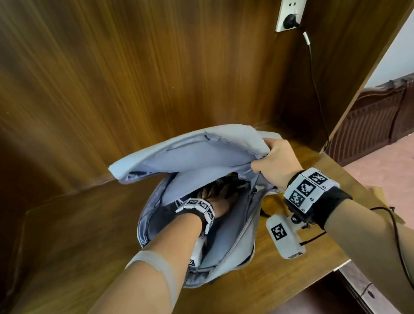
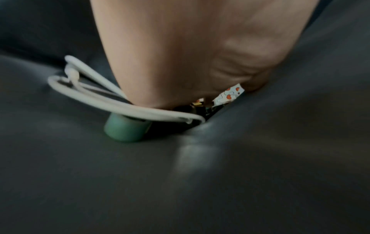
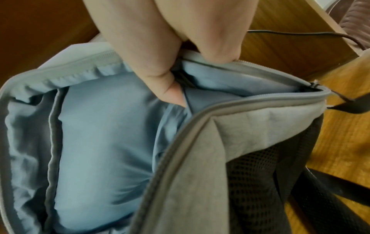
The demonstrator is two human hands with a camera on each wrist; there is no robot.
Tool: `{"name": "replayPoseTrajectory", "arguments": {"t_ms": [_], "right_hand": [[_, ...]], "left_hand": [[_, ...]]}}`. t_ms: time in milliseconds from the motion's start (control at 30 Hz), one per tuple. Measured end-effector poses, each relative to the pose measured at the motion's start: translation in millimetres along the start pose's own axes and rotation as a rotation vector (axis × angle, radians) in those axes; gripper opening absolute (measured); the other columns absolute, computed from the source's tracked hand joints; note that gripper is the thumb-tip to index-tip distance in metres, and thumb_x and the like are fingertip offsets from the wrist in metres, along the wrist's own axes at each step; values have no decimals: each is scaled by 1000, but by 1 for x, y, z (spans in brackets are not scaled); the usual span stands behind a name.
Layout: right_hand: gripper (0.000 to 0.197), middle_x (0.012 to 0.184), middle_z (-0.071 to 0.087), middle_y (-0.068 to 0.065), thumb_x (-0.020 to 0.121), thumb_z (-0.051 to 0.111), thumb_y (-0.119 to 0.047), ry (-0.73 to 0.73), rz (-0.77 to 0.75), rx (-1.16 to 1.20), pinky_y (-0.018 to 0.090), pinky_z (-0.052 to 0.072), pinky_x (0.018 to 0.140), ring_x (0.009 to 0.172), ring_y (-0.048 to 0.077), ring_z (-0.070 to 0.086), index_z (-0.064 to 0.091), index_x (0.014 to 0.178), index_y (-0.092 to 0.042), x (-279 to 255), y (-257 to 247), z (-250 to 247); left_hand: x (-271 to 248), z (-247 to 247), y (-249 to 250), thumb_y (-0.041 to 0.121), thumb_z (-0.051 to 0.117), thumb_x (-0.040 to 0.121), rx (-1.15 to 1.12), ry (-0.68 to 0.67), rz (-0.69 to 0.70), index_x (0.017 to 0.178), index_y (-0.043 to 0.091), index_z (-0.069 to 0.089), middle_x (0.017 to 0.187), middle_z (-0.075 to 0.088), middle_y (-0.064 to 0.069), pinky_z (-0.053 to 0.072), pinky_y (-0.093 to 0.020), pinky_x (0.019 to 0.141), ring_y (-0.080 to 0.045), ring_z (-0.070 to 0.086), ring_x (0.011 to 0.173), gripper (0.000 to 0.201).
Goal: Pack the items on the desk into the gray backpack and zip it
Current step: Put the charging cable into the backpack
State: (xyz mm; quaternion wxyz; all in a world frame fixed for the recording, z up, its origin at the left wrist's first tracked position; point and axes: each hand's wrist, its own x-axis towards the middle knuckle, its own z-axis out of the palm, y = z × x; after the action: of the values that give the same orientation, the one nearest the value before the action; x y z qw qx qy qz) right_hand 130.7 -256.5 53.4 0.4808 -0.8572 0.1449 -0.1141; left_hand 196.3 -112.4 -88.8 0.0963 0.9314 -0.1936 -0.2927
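The gray backpack (image 1: pixel 188 153) lies unzipped on the wooden desk (image 1: pixel 81 232). My right hand (image 1: pixel 272 160) pinches the edge of its front flap by the zipper and holds it up; the right wrist view shows thumb and fingers (image 3: pixel 170 88) clamped on the rim of the backpack (image 3: pixel 100 134). My left hand (image 1: pixel 217 196) reaches deep into the main compartment, fingers spread in shadow. In the left wrist view the left hand (image 2: pixel 190 55) lies over a coiled white cable (image 2: pixel 96 98), a green cylinder (image 2: pixel 126 131) and a heart-patterned item (image 2: pixel 230 93). Its fingertips are hidden.
A wall socket (image 1: pixel 290 12) with a black plug sits on the wood back panel, and its black cord (image 1: pixel 316 83) hangs down to the desk's right rear corner. The dark mesh shoulder straps (image 3: pixel 260 174) trail on the desk right of the bag. The desk's edge runs close by on the right.
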Motion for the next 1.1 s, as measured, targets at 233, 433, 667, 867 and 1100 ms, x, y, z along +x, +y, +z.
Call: {"name": "replayPoseTrajectory", "arguments": {"t_ms": [233,433,667,867,1100], "right_hand": [[31,64,58,0,67,58,13,9,31,24,24,42,46,58,19,51,63,72,-17,3,1,8],[37,53,55,-6,67,60,16,35,137,90,22,41,37,42,10,50,61,68,-21,4,10,4],[37,72,61,-2,65,59,19,23,105,125,25,49,57,65,16,54,66,85,-11,-1,2,11],[35,78,65,9,64,59,16,45,110,80,34,51,62,72,23,57,69,89,-6,0,3,13],[39,83,70,15,63,59,15,12,45,19,37,54,61,73,26,62,71,95,-3,5,-2,18]], "left_hand": [[-15,-13,1,60,26,98,-291,-115,3,154,28,28,165,20,-3,6,-43,124,-30,9,153,65],[-28,-19,-19,30,60,89,-511,-76,167,124,12,68,133,64,-10,39,-34,109,-26,57,125,40],[-25,-8,-39,43,39,97,257,58,175,149,35,38,165,19,-2,9,-53,121,-29,14,152,53],[-13,-17,-36,41,53,87,215,189,128,129,25,58,140,52,-14,38,-47,110,-37,47,133,46],[24,-18,-16,34,78,72,226,266,143,151,25,35,157,36,-3,36,-47,114,-30,39,142,91]]}}
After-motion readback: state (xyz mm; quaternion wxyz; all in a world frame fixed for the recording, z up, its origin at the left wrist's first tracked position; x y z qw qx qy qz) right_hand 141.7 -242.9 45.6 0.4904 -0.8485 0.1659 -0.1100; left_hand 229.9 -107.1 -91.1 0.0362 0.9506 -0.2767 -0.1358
